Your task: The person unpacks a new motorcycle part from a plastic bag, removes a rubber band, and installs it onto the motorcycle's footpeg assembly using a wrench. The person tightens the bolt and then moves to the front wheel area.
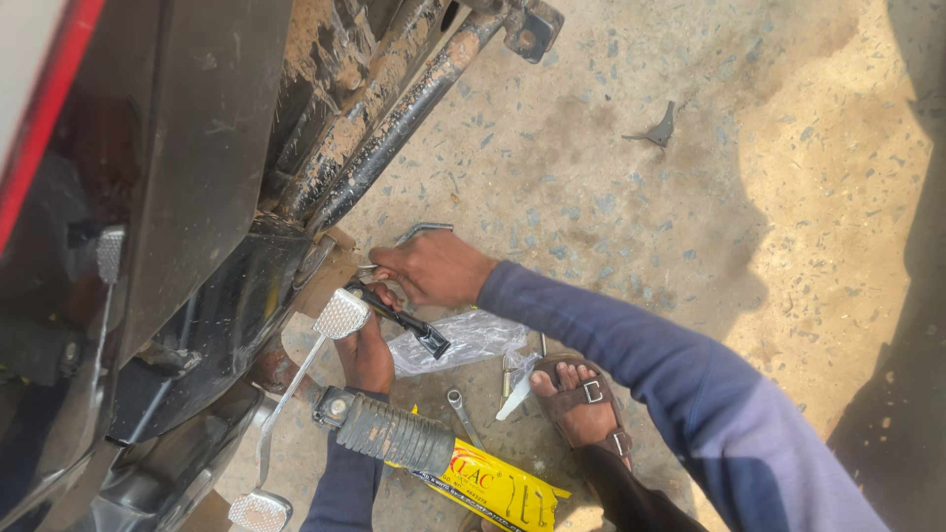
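Observation:
I am crouched beside a dusty black motorcycle (168,197), looking down at its lower frame. My right hand (431,268) reaches in from the right and grips a black-handled tool (409,322) whose tip goes in under the frame. My left hand (367,357) comes up from below and holds the part right under the silver brake pedal (341,314); what its fingers close on is hidden. The ribbed rubber footpeg (394,434) sticks out just above my left sleeve.
On the concrete floor lie a clear plastic bag (471,337), a spanner (461,413), a yellow box (498,487) and a bent metal rod (422,232). My sandalled foot (579,399) rests beside them. A small dark metal piece (658,129) lies farther off.

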The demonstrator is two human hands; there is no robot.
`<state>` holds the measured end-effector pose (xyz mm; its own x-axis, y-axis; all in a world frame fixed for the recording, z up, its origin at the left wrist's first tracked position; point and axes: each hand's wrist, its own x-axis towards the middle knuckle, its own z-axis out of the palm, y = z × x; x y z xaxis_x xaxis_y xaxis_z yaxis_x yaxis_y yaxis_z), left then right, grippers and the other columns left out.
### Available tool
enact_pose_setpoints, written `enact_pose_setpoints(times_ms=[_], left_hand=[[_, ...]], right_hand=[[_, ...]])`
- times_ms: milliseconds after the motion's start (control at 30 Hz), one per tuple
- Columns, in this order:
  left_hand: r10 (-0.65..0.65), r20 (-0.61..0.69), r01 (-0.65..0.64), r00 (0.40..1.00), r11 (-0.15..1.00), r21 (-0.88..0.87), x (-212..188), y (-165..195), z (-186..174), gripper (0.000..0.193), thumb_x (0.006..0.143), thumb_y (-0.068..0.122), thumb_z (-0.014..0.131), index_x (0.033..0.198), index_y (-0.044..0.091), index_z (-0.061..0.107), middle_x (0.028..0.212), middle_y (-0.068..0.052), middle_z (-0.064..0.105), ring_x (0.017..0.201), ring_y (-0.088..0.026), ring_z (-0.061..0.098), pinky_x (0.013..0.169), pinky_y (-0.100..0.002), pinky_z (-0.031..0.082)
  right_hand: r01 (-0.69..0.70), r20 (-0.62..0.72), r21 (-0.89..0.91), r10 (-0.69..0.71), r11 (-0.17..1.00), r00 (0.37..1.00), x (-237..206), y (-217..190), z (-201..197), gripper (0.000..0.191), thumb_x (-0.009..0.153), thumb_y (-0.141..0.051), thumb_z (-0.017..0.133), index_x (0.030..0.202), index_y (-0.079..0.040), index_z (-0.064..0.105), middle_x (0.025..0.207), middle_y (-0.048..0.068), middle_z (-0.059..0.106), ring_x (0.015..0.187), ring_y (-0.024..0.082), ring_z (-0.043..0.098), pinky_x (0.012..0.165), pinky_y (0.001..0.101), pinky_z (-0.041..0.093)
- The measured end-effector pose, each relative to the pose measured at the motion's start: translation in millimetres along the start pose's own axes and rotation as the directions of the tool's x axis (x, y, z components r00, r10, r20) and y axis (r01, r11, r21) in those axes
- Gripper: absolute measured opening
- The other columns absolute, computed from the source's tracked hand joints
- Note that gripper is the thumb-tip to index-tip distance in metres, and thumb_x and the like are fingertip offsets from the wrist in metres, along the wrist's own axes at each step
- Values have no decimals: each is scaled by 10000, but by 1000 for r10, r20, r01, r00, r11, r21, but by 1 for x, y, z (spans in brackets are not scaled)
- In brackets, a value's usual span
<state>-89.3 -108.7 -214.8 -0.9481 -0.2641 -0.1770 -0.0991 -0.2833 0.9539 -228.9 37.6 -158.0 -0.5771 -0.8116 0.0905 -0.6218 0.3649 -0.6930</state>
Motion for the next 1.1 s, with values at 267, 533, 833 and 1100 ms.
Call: enact_pose_setpoints(times_ms=[267,533,833,1100], left_hand=[[70,-15,-71,997,994,-78,0,-4,7,158,1108,116,436,1092,-22,510,1046,-120,598,943,-205,598,931,-370,506],[72,-27,-74,997,995,-60,0,-12,-1,218,1128,157,448,1162,-39,536,1073,-121,626,975,-201,628,940,-358,513],[51,-67,-54,996,998,-45,-2,-16,-5,212,1139,145,454,1200,-30,557,1105,-106,640,1014,-159,613,918,-313,486],[62,33,-60,998,997,-56,1,-2,-6,223,1119,132,457,1147,-41,594,1116,-112,657,1028,-159,623,943,-316,498]], right_hand=[[350,255,-607,-241,713,936,45,-4,-61,192,832,-326,626,900,-155,680,665,38,665,692,297,698,611,442,525],[-64,-81,-119,55,991,995,-3,-10,-24,160,965,-257,575,984,-122,658,628,106,644,588,336,664,538,489,483],[-109,-229,295,181,949,956,-15,-8,43,168,1028,-241,577,972,-82,576,754,142,643,740,379,663,631,488,479],[-58,-216,349,141,935,966,-16,-6,45,107,1015,-157,548,1055,-59,565,896,147,649,843,355,674,727,483,503]])
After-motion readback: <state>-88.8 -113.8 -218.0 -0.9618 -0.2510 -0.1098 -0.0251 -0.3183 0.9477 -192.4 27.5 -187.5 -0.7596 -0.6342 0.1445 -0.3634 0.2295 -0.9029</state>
